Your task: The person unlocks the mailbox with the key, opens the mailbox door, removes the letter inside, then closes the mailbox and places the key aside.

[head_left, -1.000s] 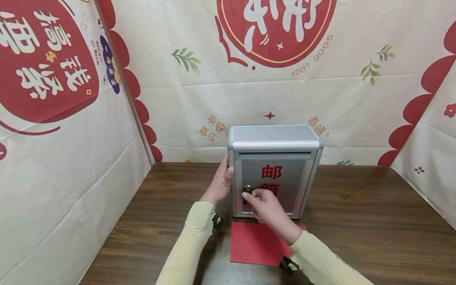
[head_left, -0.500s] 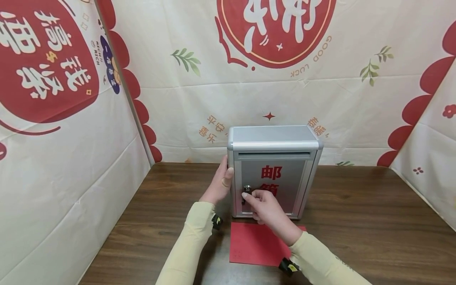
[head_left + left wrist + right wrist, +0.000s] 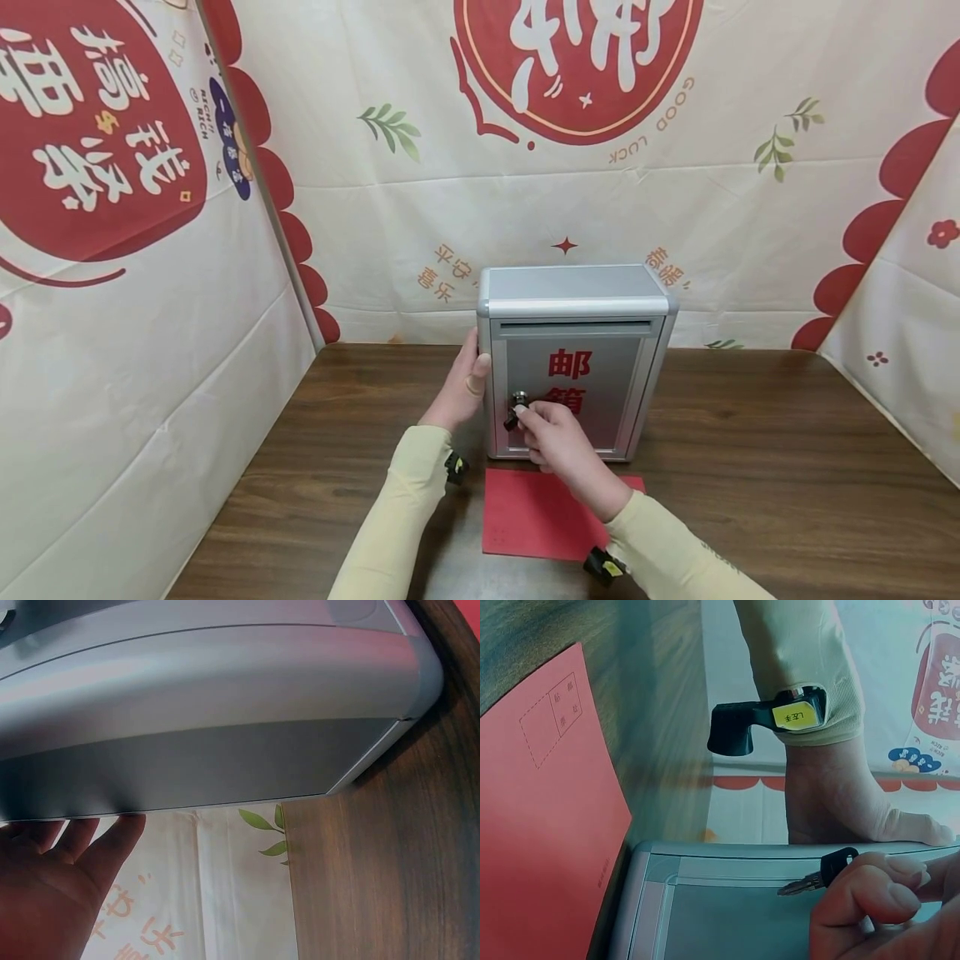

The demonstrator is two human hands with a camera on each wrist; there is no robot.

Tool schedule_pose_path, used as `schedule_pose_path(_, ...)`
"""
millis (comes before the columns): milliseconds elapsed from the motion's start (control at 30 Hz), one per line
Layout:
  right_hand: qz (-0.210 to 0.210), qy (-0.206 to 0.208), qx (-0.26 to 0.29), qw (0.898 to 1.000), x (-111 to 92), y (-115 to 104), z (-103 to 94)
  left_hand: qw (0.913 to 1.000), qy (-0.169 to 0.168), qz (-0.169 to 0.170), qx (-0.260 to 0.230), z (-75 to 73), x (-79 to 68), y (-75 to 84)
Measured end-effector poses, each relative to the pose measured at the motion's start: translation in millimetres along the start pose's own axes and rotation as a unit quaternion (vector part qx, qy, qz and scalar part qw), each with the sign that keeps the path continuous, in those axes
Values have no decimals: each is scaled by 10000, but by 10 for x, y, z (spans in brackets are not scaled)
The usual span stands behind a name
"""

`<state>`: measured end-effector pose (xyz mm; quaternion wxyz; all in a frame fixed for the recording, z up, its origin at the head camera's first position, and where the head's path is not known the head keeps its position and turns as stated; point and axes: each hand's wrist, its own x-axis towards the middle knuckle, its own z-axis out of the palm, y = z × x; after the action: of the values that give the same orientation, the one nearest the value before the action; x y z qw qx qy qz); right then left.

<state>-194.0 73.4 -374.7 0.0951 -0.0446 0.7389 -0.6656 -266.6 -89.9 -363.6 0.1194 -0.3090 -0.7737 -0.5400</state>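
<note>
A silver mailbox (image 3: 573, 292) with red characters stands upright on the table, its front door closed. My left hand (image 3: 459, 387) grips its left side; the fingers (image 3: 112, 851) go behind the back edge and the thumb lies near the front edge. At the lock (image 3: 520, 397) on the door's left, my right hand (image 3: 562, 442) pinches with thumb and index finger. A key (image 3: 802, 885) with a black head sticks out beside those fingers, its blade free and pointing toward the box's base. What sits between the fingertips is hidden.
A red envelope (image 3: 525, 521) lies flat on the wooden table (image 3: 765, 467) in front of the mailbox, partly under my right forearm. Close behind the box hangs a printed cloth (image 3: 360, 242), with another cloth wall (image 3: 150, 350) on the left.
My right thumb and fingers have turned slightly at the lock, and more of the black key head shows below it. My left hand and the mailbox stay in place.
</note>
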Motion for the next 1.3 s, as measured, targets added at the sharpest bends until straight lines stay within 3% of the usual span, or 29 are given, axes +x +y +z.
schedule_pose_path(567,35,246,57,9997,-63,17,23,10000,-49,-45,-11,4,-10,0)
schedule_pose_path(800,74,240,228,9994,-122,4,52,10000,54,-10,-39,64,76,-400)
schedule_pose_path(1100,-37,195,87,9998,-198,2,26,9999,89,-113,89,84,75,-427)
schedule_pose_path(1300,-259,410,-410,9980,-268,21,-55,9998,141,-91,91,84,67,-404)
